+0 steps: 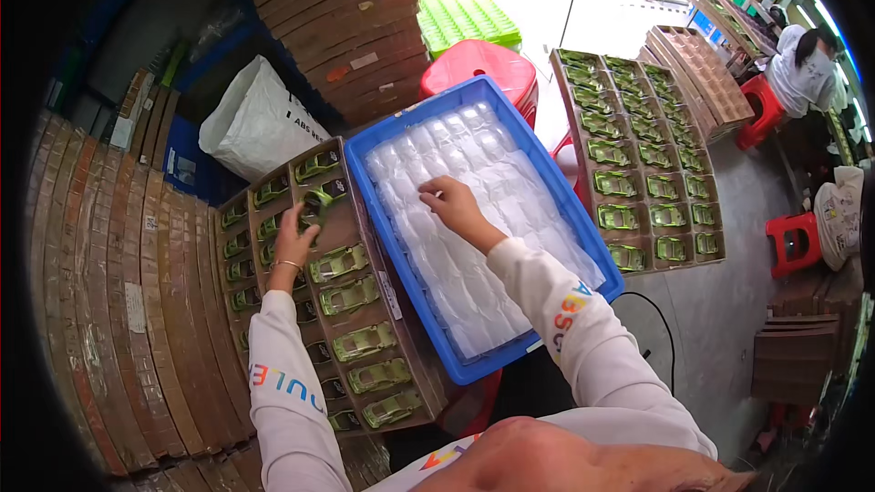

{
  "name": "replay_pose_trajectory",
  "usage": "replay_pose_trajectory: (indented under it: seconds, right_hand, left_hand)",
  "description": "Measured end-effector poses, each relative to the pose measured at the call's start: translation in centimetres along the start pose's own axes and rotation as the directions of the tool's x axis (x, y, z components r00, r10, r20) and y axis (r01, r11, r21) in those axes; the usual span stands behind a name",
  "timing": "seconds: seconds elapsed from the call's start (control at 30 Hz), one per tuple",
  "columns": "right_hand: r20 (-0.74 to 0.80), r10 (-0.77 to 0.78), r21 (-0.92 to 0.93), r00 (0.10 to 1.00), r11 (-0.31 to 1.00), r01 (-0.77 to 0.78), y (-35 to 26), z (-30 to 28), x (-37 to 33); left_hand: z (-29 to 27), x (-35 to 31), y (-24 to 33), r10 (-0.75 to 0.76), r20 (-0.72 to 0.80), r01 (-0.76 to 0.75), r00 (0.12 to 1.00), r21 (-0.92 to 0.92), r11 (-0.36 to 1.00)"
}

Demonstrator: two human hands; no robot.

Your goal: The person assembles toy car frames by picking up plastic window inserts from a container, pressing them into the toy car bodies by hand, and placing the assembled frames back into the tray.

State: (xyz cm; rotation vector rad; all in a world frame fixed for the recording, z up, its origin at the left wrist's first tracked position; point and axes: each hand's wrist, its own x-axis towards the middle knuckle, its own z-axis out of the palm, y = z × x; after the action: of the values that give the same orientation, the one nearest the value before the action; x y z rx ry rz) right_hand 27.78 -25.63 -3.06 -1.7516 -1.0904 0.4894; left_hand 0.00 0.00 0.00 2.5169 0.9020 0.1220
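My left hand (290, 244) is over the cardboard tray (342, 219) at the left, its fingers closed on a green toy car body (314, 204) that is tilted up. Rows of green toy car bodies (358, 341) lie in that tray's compartments, some with dark parts. Beside it stands a blue plastic bin (415, 312) covered inside with white, translucent, pillow-like packing (465, 296). Above the packing, my right hand (453, 208) has its fingers curled together; whether anything small is between the fingertips cannot be made out.
Another cardboard tray of green car bodies (656, 184) stands to the right. Stacked cardboard trays (123, 292) rise at the left, with a white sack (264, 118) behind. Red stools (483, 68) and a green crate (467, 18) are beyond the bin. A person (804, 68) sits far right.
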Motion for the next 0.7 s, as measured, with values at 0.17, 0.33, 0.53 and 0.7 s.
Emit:
replay_pose_trajectory:
  seconds: [0.17,0.33,0.53,0.7]
  right_hand:
    - [-0.079,0.299,0.644,0.951,0.743,-0.181,-1.6,-2.5,-6.4]
    - [-0.010,0.254,0.786,0.967,0.599,-0.150,-8.2,-2.8,-12.0]
    - [-0.035,-0.063,0.606,0.997,0.792,0.071,-18.3,-1.8,-17.9]
    - [0.071,-0.448,0.137,0.891,0.889,0.436,-21.1,-0.5,-21.7]
  left_hand:
    - [-0.1,-4.1,2.8,-0.389,-0.287,-0.103,0.876,-0.897,0.430]
    - [1.0,-12.1,9.6,-0.180,-0.204,-0.263,0.962,-0.863,-0.431]
    - [4.6,-18.2,14.9,-0.246,-0.060,-0.192,0.967,-0.807,-0.558]
    - [5.2,-22.7,18.6,-0.252,0.047,-0.128,0.967,-0.765,-0.631]
